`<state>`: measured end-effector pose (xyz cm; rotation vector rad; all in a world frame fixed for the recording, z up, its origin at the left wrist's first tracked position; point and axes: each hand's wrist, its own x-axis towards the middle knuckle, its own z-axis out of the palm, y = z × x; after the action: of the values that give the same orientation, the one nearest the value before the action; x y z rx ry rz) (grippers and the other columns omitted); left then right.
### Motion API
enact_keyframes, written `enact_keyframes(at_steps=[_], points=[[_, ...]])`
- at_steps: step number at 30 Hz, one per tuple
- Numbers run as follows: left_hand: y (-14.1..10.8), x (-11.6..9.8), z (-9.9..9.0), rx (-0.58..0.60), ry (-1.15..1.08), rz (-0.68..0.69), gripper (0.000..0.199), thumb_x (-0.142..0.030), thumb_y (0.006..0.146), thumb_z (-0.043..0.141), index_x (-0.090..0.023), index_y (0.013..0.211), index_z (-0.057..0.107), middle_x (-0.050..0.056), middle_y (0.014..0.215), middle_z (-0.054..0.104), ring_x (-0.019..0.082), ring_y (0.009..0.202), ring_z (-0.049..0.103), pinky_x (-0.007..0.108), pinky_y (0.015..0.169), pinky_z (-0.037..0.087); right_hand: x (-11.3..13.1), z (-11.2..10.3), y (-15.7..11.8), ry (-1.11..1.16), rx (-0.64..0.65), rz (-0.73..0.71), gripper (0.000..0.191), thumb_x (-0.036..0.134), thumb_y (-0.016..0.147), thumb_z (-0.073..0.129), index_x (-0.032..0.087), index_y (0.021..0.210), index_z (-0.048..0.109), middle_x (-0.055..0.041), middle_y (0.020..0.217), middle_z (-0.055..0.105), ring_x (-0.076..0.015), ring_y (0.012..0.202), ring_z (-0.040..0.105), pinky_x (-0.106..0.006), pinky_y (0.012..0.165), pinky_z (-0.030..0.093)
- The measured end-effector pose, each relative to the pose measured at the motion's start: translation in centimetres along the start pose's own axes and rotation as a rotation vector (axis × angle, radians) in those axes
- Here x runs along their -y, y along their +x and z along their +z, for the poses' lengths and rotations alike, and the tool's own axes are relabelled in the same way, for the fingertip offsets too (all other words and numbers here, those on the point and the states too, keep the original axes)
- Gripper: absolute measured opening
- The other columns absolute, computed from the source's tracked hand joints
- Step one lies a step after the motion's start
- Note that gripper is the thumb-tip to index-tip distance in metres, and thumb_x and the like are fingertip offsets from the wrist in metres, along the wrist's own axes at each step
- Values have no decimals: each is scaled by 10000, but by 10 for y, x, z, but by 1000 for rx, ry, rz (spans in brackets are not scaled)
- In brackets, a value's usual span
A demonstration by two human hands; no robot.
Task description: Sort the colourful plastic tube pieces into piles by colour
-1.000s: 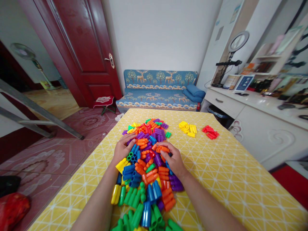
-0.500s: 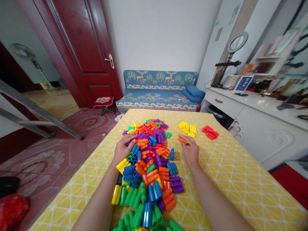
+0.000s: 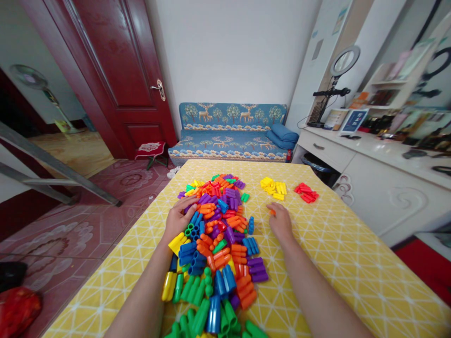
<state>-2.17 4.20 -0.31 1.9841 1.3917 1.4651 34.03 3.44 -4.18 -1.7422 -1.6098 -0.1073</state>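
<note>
Across the yellow, white-lined tablecloth (image 3: 352, 267), we judge most is left: a long, jumbled heap of glossy, multicoloured, joined plastic tubes (image 3: 221, 258). Our left hand (image 3: 178, 217) rests against its left edge, thumb and fingers parted. Done, it seems, are the yellow plastic cluster (image 3: 269, 184) and smaller red plastic cluster (image 3: 306, 193), lying apart. Near the yellow, our right hand (image 3: 281, 221) apparently pinches a small orange plastic piece (image 3: 272, 212), mostly hidden.

The tablecloth (image 3: 352, 253) is white-lined yellow — the blocks (image 3: 221, 257) red, orange, yellow, green, blue, purple.
</note>
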Motion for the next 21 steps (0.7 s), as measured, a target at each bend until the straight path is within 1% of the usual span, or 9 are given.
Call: enact_keyframes(at_steps=[3, 6, 12, 14, 16, 19, 20, 21], points=[[0, -3, -1, -2, 3, -20, 332, -448, 841, 596, -229, 1048, 736, 84, 1155, 707, 257, 1137, 615, 470, 1062, 429, -12, -5, 3, -11, -29, 21, 444, 35, 653, 446, 172, 949, 748, -117, 1098, 696, -263, 1037, 623, -430, 963, 443], [0, -5, -1, -3, 0, -25, 332, -452, 838, 597, -233, 1044, 737, 80, 1155, 708, 258, 1136, 616, 470, 1060, 431, -17, -8, 4, -13, -46, 37, 433, 37, 650, 452, 195, 919, 752, -97, 1071, 703, -256, 1013, 626, -421, 948, 442], [0, -1, 0, 0, 3, -14, 330, -437, 849, 594, -224, 1059, 731, 84, 1157, 707, 250, 1141, 611, 464, 1062, 430, -12, -9, 2, -6, -38, 62, 400, 55, 664, 463, 184, 911, 751, -111, 1079, 697, -273, 1012, 624, -430, 941, 438], [0, -1, 0, -1, 1, -11, 327, -435, 849, 593, -221, 1052, 734, 86, 1153, 708, 249, 1144, 610, 461, 1064, 429, -10, -11, 3, -7, -37, 75, 390, 67, 670, 483, 167, 943, 742, -125, 1095, 691, -284, 1035, 616, -440, 961, 424], [0, -2, 0, -2, -1, -12, 328, -434, 848, 594, -217, 1048, 735, 89, 1151, 709, 252, 1145, 610, 462, 1066, 427, -6, -14, 4, 0, -66, 79, 383, 84, 684, 505, 158, 988, 726, -132, 1119, 682, -289, 1075, 597, -456, 993, 400], [0, -4, -1, -2, 1, -23, 332, -437, 842, 597, -215, 1047, 736, 91, 1151, 710, 260, 1137, 615, 473, 1062, 427, 7, -22, 6, 132, -195, -5, 322, 155, 748, 530, 167, 1021, 699, -125, 1138, 672, -281, 1122, 563, -482, 1025, 376], [0, -4, -1, -1, 2, -25, 331, -437, 841, 598, -216, 1046, 737, 90, 1150, 710, 261, 1137, 615, 475, 1061, 428, 14, -24, 6, 219, -225, -51, 294, 187, 777, 531, 173, 1023, 692, -120, 1131, 674, -272, 1120, 563, -481, 1022, 384], [0, -4, -1, 0, 2, -24, 329, -437, 842, 598, -218, 1045, 737, 88, 1150, 710, 260, 1137, 615, 475, 1060, 428, 21, -26, 5, 319, -219, -92, 272, 217, 802, 532, 180, 1023, 685, -113, 1111, 679, -259, 1101, 574, -472, 1008, 404]])
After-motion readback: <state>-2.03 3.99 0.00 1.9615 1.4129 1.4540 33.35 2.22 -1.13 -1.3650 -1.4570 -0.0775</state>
